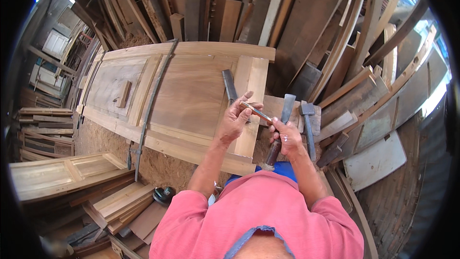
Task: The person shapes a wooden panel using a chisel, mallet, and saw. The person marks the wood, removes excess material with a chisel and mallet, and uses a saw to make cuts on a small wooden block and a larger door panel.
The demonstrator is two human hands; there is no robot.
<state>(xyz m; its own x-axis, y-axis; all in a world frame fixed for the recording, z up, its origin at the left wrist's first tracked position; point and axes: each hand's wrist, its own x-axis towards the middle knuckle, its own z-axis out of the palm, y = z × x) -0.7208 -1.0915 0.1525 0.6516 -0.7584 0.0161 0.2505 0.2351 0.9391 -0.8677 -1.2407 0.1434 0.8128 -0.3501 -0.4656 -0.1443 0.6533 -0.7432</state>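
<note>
Woodworker w/ both hands raised over the near right corner of a wooden door panel. Left hand, fingers curled, pinches one end of a thin flat stick; right hand is closed round a wide chisel, blade up, thumb at the stick's other end. A hammer lies just right; a long bar clamp crosses the panel's middle.

The right hand wraps the chisel, hiding the middle of its handle. The left hand covers one end of the small stick and part of the door beneath. The person's pink shirt runs off the lower edge. The dark round thing among the sawdust is too small to tell.
</note>
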